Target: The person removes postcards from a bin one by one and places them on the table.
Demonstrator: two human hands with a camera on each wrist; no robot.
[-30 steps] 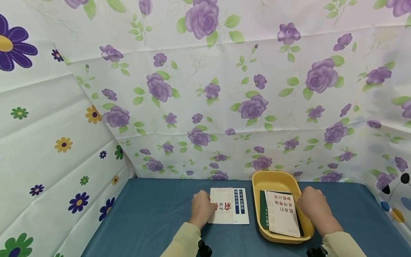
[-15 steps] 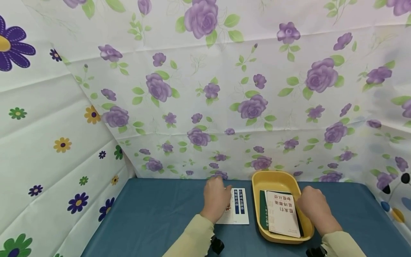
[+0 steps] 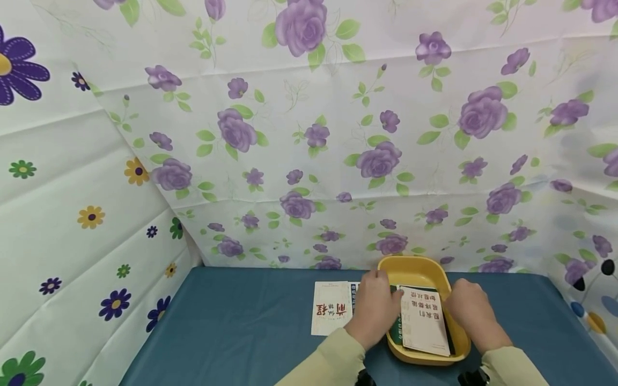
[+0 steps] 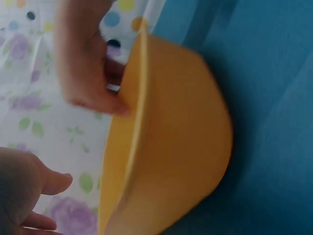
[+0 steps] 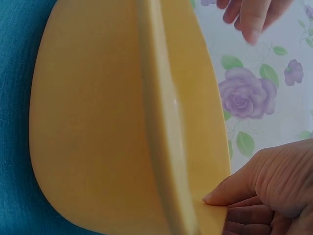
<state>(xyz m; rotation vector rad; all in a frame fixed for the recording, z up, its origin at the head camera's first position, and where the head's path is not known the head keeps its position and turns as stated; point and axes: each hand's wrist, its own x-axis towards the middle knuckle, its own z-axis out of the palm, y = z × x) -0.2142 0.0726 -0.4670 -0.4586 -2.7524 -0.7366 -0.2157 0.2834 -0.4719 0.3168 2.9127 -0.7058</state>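
The yellow basin (image 3: pixel 419 273) looks light, stiff, best gripped by opposite walls: right hand (image 3: pixel 472 310) pinches its right; left hand (image 3: pixel 374 308) (fingers loosely parted) holds nothing.

Makeshift cloth-walled booth (image 3: pixel 203 241), kind of building unclear: rose-print sheet (image 3: pixel 299 139) beyond left hand (image 3: pixel 375 310), daisy-print sheet (image 3: pixel 87 246) well to its left, dotted sheet (image 3: pixel 598 323) well right of right hand (image 3: pixel 473 311), blue table (image 3: pixel 241 321) beneath both.

Blue table (image 3: pixel 246 321) free left of red-lettered booklet (image 3: pixel 330 310); yellow tub (image 3: pixel 417 272) blocks rightward path.
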